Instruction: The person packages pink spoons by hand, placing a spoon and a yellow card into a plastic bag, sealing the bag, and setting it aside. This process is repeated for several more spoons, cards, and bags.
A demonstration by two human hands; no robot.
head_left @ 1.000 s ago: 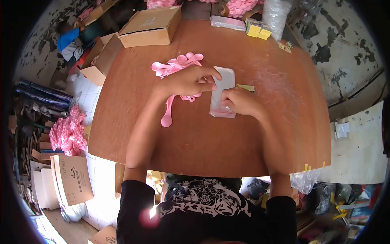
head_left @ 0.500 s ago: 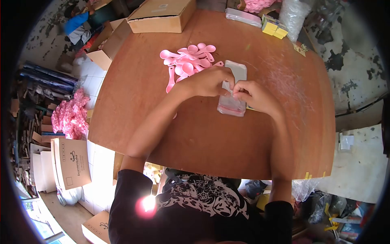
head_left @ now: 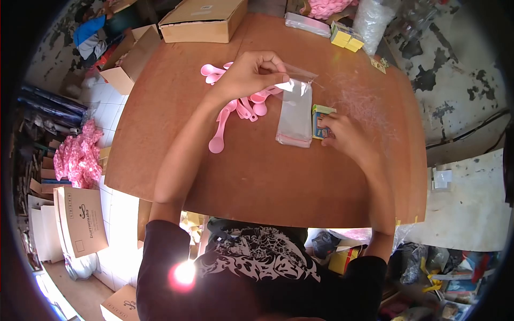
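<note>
In the head view, my left hand (head_left: 250,76) pinches the edge of a clear plastic bag (head_left: 300,75), lifted over the far end of a stack of clear bags (head_left: 293,124). Pink plastic spoons (head_left: 218,140) lie in a pile under and beside that hand, which partly hides them. My right hand (head_left: 344,132) has its thumb and fingers closed on a small stack of yellow-and-blue printed cards (head_left: 317,120), just right of the bags. Whether it grips one card or several cannot be seen.
On the brown table (head_left: 257,184), a closed cardboard box (head_left: 201,24) stands at the far left. Yellow card stacks (head_left: 346,36) and another bag stack (head_left: 307,24) sit at the far edge. Open carton (head_left: 130,59) and a person (head_left: 91,36) are beyond the left side.
My hands were together over the bag stack and are now apart. The left has moved away with a bag's edge; the right has moved onto the printed cards. The view has shifted slightly.
</note>
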